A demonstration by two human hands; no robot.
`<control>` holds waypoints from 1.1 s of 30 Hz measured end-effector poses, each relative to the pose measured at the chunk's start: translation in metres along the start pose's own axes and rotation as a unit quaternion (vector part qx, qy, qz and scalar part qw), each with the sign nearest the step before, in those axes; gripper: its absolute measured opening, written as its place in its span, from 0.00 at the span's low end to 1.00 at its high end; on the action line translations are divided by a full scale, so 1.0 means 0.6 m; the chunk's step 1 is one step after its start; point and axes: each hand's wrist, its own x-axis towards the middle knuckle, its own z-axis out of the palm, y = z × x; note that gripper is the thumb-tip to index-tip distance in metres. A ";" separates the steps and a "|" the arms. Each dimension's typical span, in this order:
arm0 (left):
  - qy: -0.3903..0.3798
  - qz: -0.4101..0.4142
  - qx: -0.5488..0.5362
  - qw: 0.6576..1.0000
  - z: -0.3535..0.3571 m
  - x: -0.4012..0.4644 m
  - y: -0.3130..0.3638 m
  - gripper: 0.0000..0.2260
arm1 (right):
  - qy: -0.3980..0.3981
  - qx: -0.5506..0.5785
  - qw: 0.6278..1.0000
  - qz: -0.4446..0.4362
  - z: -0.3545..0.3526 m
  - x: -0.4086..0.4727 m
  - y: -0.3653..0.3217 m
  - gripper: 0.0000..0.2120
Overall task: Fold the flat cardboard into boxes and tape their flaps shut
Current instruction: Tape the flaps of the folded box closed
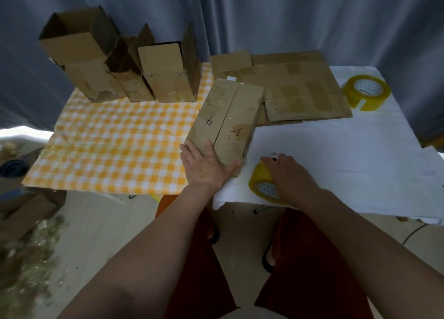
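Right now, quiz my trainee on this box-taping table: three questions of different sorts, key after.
1. True or false: the left hand rests on the closed box.
2. How many tape rolls are visible?
3. The right hand is on: A) the flat cardboard B) the near tape roll C) an open box

Key: 1 true; 2 two, counting the far tape roll; 3 B.

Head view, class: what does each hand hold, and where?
Left hand presses flat on the closed brown cardboard box's near end. Right hand grips the yellow tape roll's top.
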 end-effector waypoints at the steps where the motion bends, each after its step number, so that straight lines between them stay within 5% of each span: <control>1: -0.001 0.001 0.002 1.000 0.000 0.000 -0.002 0.51 | -0.003 -0.005 1.000 -0.004 -0.002 0.001 0.001 0.40; 8: -0.014 0.007 -0.002 1.000 -0.004 -0.001 -0.012 0.52 | -0.021 -0.100 0.995 -0.020 -0.009 0.011 0.010 0.34; 13: -0.017 0.000 -0.042 0.999 -0.004 0.000 -0.017 0.52 | -0.047 0.131 0.990 0.000 -0.005 -0.005 0.059 0.42; 16: 0.090 -0.036 -0.167 0.981 0.007 -0.023 -0.006 0.52 | -0.073 0.215 0.974 0.009 -0.003 -0.010 0.076 0.43; 19: 0.136 -0.197 -0.459 0.855 0.039 -0.068 0.030 0.53 | -0.086 0.232 0.969 0.007 0.000 -0.007 0.079 0.43; 21: 0.020 -0.298 -0.599 0.743 0.060 -0.099 0.070 0.45 | -0.091 0.238 0.967 0.005 -0.003 -0.006 0.075 0.43; 25: -0.146 -0.309 -0.774 0.533 0.071 -0.108 0.119 0.17 | -0.139 0.289 0.947 -0.008 -0.021 -0.008 0.076 0.40; 29: -0.167 -0.318 -0.814 0.457 0.061 -0.096 0.126 0.07 | -0.167 0.473 0.861 0.088 -0.037 0.003 0.092 0.28; 33: -0.172 -0.344 -0.822 0.419 0.057 -0.094 0.127 0.06 | -0.044 0.467 0.858 0.208 -0.013 0.067 0.108 0.25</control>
